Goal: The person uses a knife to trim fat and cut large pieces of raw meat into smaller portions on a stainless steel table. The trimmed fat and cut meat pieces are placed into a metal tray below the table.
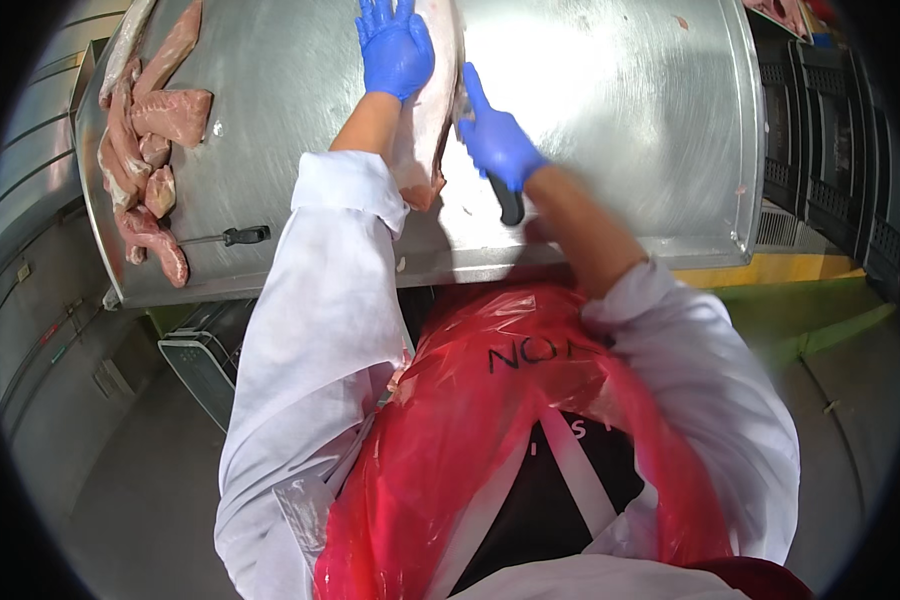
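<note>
A long slab of pale meat (425,150) lies lengthwise on the metal table (290,120), its near end pointing at me. My left hand (397,55), in a blue glove, rests flat on the slab's left side with the fingers stretched out away from me. My right hand (500,140), gloved too, grips a knife (509,205) just right of the meat. Its black handle sticks out below my palm and my index finger points forward; the blade is mostly hidden, so I cannot tell whether it touches the slab.
Several meat pieces (173,115) are heaped along the table's left side. Beside the heap lies a thin tool with a black handle (246,235). Dark stacked crates (825,130) stand right of the table, and more meat (782,14) shows at the top right. A raised rim (450,268) edges the near side.
</note>
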### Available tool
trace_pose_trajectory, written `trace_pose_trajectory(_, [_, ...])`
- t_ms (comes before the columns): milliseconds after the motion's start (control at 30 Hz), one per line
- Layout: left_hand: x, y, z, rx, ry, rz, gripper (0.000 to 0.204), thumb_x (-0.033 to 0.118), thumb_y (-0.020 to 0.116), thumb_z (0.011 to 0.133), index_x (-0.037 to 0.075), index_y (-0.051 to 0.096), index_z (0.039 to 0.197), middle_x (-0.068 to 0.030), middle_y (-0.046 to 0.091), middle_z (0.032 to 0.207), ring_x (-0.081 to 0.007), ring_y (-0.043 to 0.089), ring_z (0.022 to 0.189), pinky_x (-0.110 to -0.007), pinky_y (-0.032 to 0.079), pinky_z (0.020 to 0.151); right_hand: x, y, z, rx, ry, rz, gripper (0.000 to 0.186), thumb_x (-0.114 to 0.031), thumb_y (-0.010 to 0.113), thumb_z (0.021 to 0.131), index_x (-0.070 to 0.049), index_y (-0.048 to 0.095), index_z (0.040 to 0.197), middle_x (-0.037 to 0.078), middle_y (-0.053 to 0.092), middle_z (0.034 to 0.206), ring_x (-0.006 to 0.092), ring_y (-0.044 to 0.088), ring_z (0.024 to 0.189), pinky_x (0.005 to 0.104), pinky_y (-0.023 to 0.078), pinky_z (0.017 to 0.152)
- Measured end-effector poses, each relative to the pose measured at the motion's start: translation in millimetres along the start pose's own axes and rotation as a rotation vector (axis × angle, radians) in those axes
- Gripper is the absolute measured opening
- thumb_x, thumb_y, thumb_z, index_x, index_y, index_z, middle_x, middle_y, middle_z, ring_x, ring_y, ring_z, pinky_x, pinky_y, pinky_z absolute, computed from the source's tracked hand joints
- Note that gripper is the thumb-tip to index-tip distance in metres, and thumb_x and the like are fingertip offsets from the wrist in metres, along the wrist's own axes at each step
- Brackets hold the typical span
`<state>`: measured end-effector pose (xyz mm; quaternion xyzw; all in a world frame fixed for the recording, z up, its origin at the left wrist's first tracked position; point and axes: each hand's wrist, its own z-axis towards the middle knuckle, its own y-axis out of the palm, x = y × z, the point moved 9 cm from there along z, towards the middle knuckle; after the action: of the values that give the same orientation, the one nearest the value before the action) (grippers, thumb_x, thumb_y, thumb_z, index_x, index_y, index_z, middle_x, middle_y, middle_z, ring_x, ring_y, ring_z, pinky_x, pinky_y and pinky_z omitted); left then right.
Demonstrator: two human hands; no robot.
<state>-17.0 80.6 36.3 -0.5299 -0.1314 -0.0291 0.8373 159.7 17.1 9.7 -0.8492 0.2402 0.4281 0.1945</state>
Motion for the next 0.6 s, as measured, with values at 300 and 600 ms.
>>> trace_pose_trajectory(300, [-11,3,-8,0.066,0.043,0.069,0.051,0.018,0.038,0.1,-0.004,0.044,0.146,-0.036,0.04,0.149,-0.0546,0.028,0.142,-0.058,0.017,0.121,58,83,-175,-0.118,-0.178,-0.113,0.08,-0.011,0.052,0.095,-0.015,0.01,0.162,0.033,0.068,0.092,0.0438,0.069,0.076,0.0488,0.054,0.078])
trace_pose_trajectory(600, [-20,-25,-22,-0.466,-0.633,-0.139,0.107,0.034,0.081,0.07,-0.006,0.026,0.152,-0.0286,0.06,0.132,-0.0388,0.066,0.114,-0.039,0.056,0.094,105,-103,-306,0.062,0.26,-0.02,0.084,-0.004,0.053,0.095,-0.035,0.014,0.163,0.01,0.064,0.079,0.0145,0.056,0.06,0.0309,0.052,0.056])
